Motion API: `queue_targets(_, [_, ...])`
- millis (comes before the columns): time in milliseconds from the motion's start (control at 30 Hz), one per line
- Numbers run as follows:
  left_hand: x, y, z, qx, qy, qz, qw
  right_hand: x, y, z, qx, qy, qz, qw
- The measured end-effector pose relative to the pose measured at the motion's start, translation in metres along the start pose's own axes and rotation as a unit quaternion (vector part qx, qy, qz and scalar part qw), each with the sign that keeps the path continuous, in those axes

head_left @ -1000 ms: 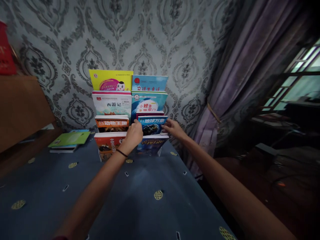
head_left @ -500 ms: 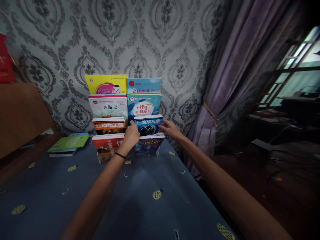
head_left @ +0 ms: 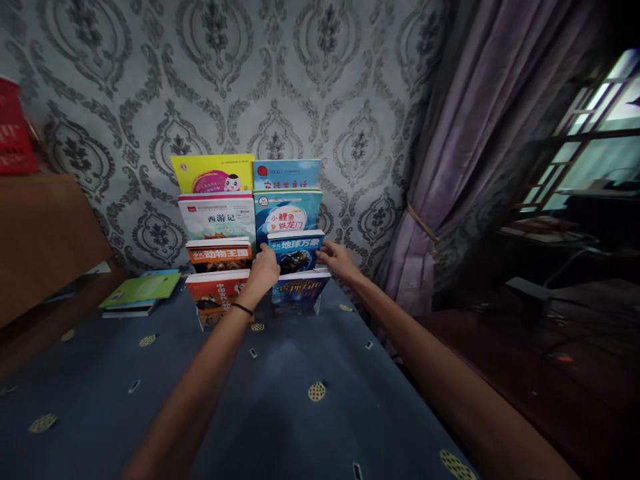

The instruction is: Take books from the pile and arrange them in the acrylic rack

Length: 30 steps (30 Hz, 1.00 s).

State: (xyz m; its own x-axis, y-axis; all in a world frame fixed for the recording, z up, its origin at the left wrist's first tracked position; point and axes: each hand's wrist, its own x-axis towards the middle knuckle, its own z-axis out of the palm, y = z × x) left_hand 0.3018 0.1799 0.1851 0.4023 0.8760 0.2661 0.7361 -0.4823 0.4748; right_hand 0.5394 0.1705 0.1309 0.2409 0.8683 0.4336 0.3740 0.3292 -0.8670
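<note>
Books stand upright in stepped rows, in two columns against the wall. My left hand (head_left: 265,270) and my right hand (head_left: 338,260) grip opposite side edges of a blue book with a globe cover (head_left: 297,257) in the right column. In front of it stands a dark blue book (head_left: 300,293); behind it are a turquoise book (head_left: 290,212) and a light blue book (head_left: 287,173). The left column holds a red book (head_left: 216,293), an orange and black book (head_left: 220,257), a pale book (head_left: 217,217) and a yellow book (head_left: 213,172). Some fingertips are hidden behind the globe book.
A stack of books with a green one on top (head_left: 143,290) lies at the left on the dark blue patterned cloth (head_left: 280,413). A brown box (head_left: 45,240) with a red object (head_left: 15,127) on it stands at far left. A purple curtain (head_left: 450,153) hangs at the right.
The view has shifted slightly. Both hands stay at the sides of the globe book, which has hardly moved among the others.
</note>
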Motion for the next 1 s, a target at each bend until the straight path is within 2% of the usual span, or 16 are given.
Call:
queue_targets(467, [-0.017, 0.004, -0.011, 0.009, -0.018, -0.006, 1.0, -0.014, -0.01, -0.005, -0.048, 0.001, -0.016, 0.999])
queue_targets(667, [-0.021, 0.002, -0.009, -0.006, -0.005, -0.001, 1.0, -0.022, -0.014, -0.006, -0.058, 0.02, -0.015, 0.998])
queue_targets(833, [-0.034, -0.005, -0.003, -0.022, 0.024, 0.027, 0.999, -0.04, -0.017, -0.003, -0.035, 0.062, 0.006, 0.997])
queue_targets(933, [-0.053, -0.01, 0.006, -0.02, 0.072, 0.083, 0.994, -0.061, -0.017, 0.002, -0.009, 0.064, 0.015, 0.998])
queue_targets(1000, [-0.067, -0.011, 0.011, -0.001, 0.083, 0.118, 0.99, -0.074, -0.015, 0.007, 0.015, 0.046, 0.004, 0.999])
